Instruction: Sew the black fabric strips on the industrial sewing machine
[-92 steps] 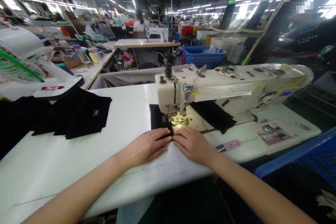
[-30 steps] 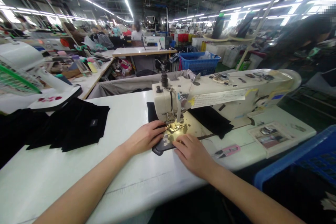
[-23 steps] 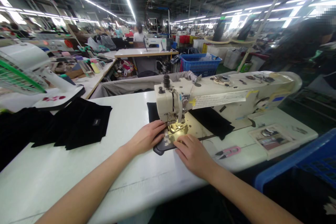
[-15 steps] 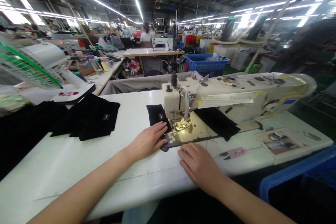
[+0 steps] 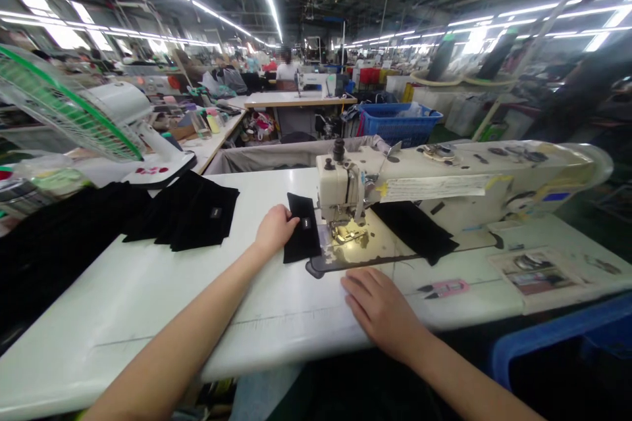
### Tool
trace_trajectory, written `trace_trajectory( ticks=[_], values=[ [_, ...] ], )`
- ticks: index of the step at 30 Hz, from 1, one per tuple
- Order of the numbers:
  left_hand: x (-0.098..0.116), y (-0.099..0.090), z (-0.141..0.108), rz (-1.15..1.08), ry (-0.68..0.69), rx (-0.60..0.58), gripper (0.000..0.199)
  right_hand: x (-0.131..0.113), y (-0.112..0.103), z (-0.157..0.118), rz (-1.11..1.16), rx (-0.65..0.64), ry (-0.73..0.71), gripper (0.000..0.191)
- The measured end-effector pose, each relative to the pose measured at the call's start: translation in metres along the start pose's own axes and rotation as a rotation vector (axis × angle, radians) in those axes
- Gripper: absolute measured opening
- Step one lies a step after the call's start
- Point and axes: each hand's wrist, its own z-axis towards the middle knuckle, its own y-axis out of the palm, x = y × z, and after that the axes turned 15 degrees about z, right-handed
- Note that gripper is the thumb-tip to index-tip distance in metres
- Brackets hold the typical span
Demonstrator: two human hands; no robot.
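My left hand [image 5: 276, 230] pinches the left edge of a black fabric piece [image 5: 303, 242] that bears a small label. This piece lies just left of the needle area of a sewing machine [image 5: 345, 191]. My right hand [image 5: 378, 306] rests on the front of the white table [image 5: 266, 335], fingers loosely spread and holding nothing. Behind the presser foot, another black fabric panel [image 5: 415, 230] lies on the machine bed. Pink-handled thread snips [image 5: 447, 287] lie to the right of my right hand.
Several black labelled pieces [image 5: 197, 214] are stacked on the table's left, beside a larger heap of dark fabric [image 5: 59, 250]. A green-and-white fan [image 5: 123, 105] stands behind them. A blue crate [image 5: 523, 342] is at the lower right; a blue basket [image 5: 397, 120] stands beyond the machine.
My left hand has gone from lying flat over the fabric's near end to pinching its left edge farther back. My right hand stays about where it was. The view has shifted slightly.
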Motion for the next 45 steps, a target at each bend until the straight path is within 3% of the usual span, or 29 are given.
trace_trajectory(
  ticks=[4, 6, 10, 12, 14, 16, 18, 23, 26, 28, 31, 33, 35, 38, 40, 42, 44, 45],
  values=[
    [-0.026, -0.013, 0.011, -0.104, -0.061, 0.049, 0.017, -0.002, 0.000, 0.001, -0.008, -0.016, 0.009, 0.022],
    [-0.056, -0.029, 0.025, -0.148, -0.151, 0.132, 0.026, -0.002, 0.000, 0.003, -0.012, -0.031, 0.021, 0.020],
    [-0.125, -0.054, 0.055, -0.121, -0.228, 0.147, 0.028, 0.007, -0.014, 0.008, -0.056, -0.066, -0.003, 0.013],
    [-0.146, -0.060, 0.058, -0.043, -0.261, 0.177, 0.036, 0.021, -0.032, 0.012, -0.133, 0.006, 0.037, 0.018],
    [-0.150, -0.061, 0.050, 0.086, -0.226, 0.267, 0.042, 0.039, -0.055, 0.014, -0.265, 0.147, 0.175, 0.022],
    [-0.137, -0.060, 0.033, 0.188, -0.097, 0.394, 0.047, 0.059, -0.075, 0.015, -0.444, 0.241, 0.335, 0.020],
    [-0.113, -0.058, 0.014, 0.202, 0.061, 0.493, 0.053, 0.075, -0.087, 0.014, -0.558, 0.251, 0.437, 0.017],
    [-0.053, -0.053, -0.033, 0.136, 0.360, 0.637, 0.044, 0.089, -0.088, 0.010, -0.591, 0.233, 0.495, 0.019],
    [-0.026, -0.051, -0.063, -0.066, 0.643, 0.627, 0.029, 0.088, -0.090, 0.011, -0.572, 0.282, 0.522, 0.026],
    [-0.008, -0.050, -0.084, -0.224, 0.790, 0.521, 0.023, 0.085, -0.099, 0.013, -0.565, 0.343, 0.538, 0.026],
    [0.020, -0.047, -0.108, -0.395, 0.861, 0.234, 0.019, 0.069, -0.120, 0.013, -0.528, 0.473, 0.494, 0.021],
    [0.037, -0.045, -0.119, -0.435, 0.892, 0.137, 0.021, 0.048, -0.137, 0.009, -0.404, 0.551, 0.423, 0.018],
    [0.050, -0.046, -0.127, -0.410, 0.962, 0.216, 0.032, 0.021, -0.152, 0.003, -0.223, 0.487, 0.437, 0.017],
    [0.071, -0.052, -0.137, -0.356, 1.053, 0.358, 0.059, -0.021, -0.166, 0.000, 0.057, 0.168, 0.481, 0.019],
    [0.083, -0.057, -0.141, -0.415, 1.039, 0.231, 0.061, -0.042, -0.166, 0.003, 0.247, -0.027, 0.494, 0.018],
    [0.093, -0.061, -0.141, -0.553, 0.940, -0.079, 0.039, -0.052, -0.158, 0.009, 0.429, -0.082, 0.501, 0.018],
    [0.095, -0.063, -0.139, -0.768, 0.717, -0.402, 0.014, -0.050, -0.143, 0.012, 0.604, 0.064, 0.524, 0.020],
    [0.093, -0.063, -0.138, -0.904, 0.570, -0.526, 0.011, -0.047, -0.133, 0.012, 0.698, 0.187, 0.540, 0.028]
  ],
)
